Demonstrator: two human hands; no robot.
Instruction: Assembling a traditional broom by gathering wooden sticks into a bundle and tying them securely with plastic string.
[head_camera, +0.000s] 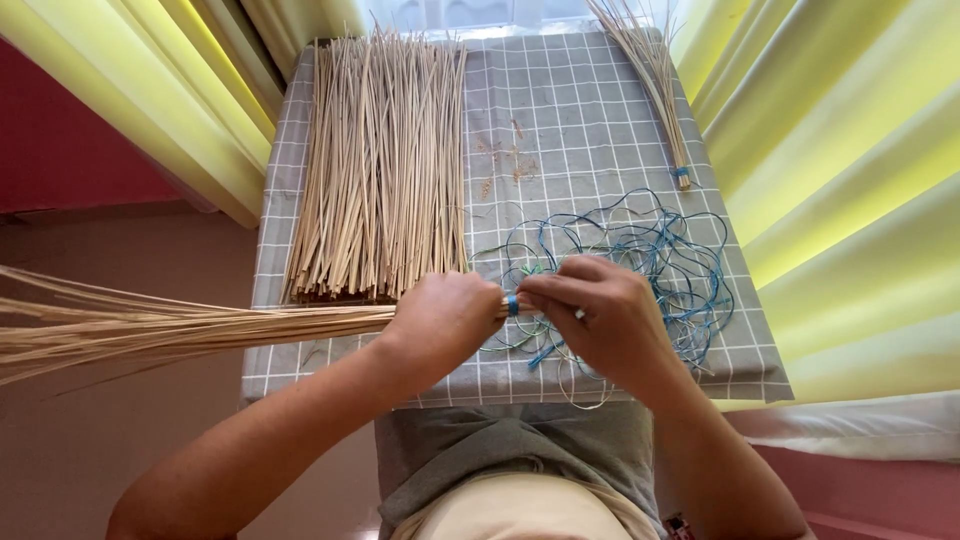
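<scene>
- Bench (600, 130): under a grey checked cloth, we see a loose pile of straw sticks (380, 170) along its left edge.
- A tangle of blue wire (660, 260) lies near the right front corner.
- Left hand (440, 320): closed round the held bundle (180, 325) at the front edge.
- Right hand (610, 320): pinches the blue tie (513, 305).
- Step: binding. Next, we judge, tightening needs a steady grip.

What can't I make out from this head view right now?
- Bundle of sticks: far ends cut off by the left edge.
- Blue tie: mostly hidden between the left hand and right hand.
- Small tied bundle: tips cut off by the top edge.
</scene>
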